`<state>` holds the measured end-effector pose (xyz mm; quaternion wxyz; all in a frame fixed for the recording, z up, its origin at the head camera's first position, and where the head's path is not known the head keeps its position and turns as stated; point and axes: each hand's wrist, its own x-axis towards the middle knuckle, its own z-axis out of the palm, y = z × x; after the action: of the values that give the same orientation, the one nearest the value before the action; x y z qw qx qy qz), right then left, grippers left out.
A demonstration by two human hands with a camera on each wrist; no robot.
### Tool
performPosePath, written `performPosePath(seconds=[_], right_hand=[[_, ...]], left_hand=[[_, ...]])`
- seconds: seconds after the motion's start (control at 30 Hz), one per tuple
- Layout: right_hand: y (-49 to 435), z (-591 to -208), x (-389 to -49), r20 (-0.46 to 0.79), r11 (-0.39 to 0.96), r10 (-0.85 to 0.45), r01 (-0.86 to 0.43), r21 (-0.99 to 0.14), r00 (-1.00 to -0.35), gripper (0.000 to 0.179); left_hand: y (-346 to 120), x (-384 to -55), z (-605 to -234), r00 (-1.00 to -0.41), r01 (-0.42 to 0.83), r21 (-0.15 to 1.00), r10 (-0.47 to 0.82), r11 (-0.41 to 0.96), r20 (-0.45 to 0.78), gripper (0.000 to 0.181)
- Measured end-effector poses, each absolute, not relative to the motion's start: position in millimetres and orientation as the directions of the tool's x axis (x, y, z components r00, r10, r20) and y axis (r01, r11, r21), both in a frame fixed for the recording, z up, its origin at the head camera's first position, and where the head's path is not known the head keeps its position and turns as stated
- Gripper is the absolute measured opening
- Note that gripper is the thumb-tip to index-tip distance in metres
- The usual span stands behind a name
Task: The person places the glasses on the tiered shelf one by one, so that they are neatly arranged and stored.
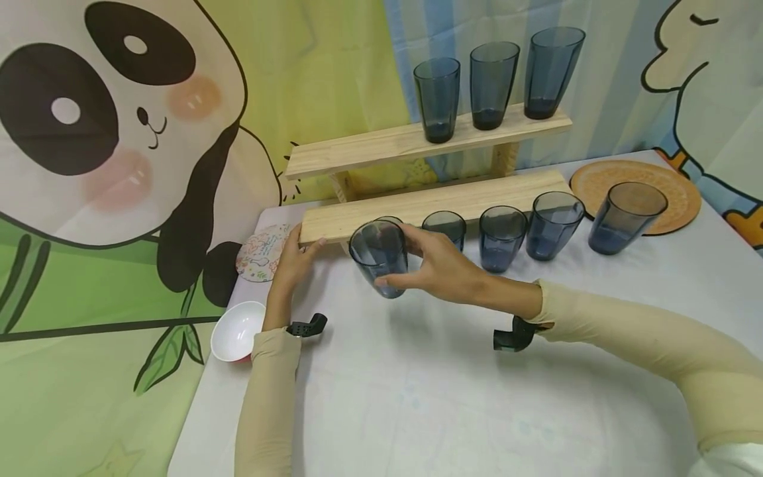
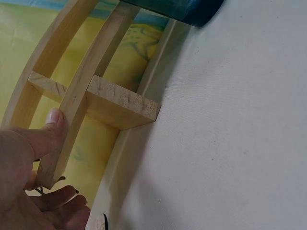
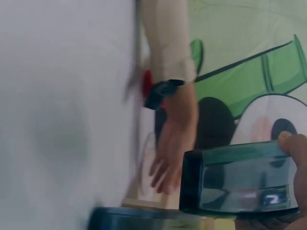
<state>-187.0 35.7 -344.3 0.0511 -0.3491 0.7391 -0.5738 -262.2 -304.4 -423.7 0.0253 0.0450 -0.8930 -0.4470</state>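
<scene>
A two-tier wooden shelf rack [image 1: 334,225] stands at the back of the table. My left hand [image 1: 292,262] grips the left end of its lower board, the thumb [image 2: 55,120] lying on the wood in the left wrist view. In my right hand [image 1: 444,268] is a blue drinking glass [image 1: 377,248], held above the table in front of that board, thumb and fingers round its side. The right wrist view shows the same glass [image 3: 244,179] lying sideways across the picture. Just behind it, another glass [image 1: 390,219] is mostly hidden.
Three blue glasses [image 1: 495,86] stand on the upper board. Several more [image 1: 503,238] stand along the front of the lower one. An orange round placemat [image 1: 679,192] lies at the right, a flowered round mat [image 1: 262,255] and a white bowl [image 1: 238,331] at the left.
</scene>
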Motion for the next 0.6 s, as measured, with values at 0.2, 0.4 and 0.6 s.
performPosePath(seconds=[0.2,0.4,0.6], right_hand=[[29.8,-304.8,-199.9,0.362,0.110,-0.528,-0.484,-0.868,-0.768,0.079],[18.7,-270.6,-229.5,0.399,0.133,-0.478,-0.514,-0.847,-0.783,0.065],[8.9,-248.5,-273.5,0.426,0.187,-0.385,-0.521,-0.833,-0.819,0.048]], left_hand=[[-304.4,-263.6,-424.1,-0.995,-0.059,0.805,-0.102,0.591,0.002,0.084],[-304.8,-263.7,-424.9,-0.994,-0.066,0.803,-0.109,0.592,-0.001,0.086],[-304.8,-263.5,-425.2,-0.995,-0.050,0.804,-0.101,0.593,0.012,0.084]])
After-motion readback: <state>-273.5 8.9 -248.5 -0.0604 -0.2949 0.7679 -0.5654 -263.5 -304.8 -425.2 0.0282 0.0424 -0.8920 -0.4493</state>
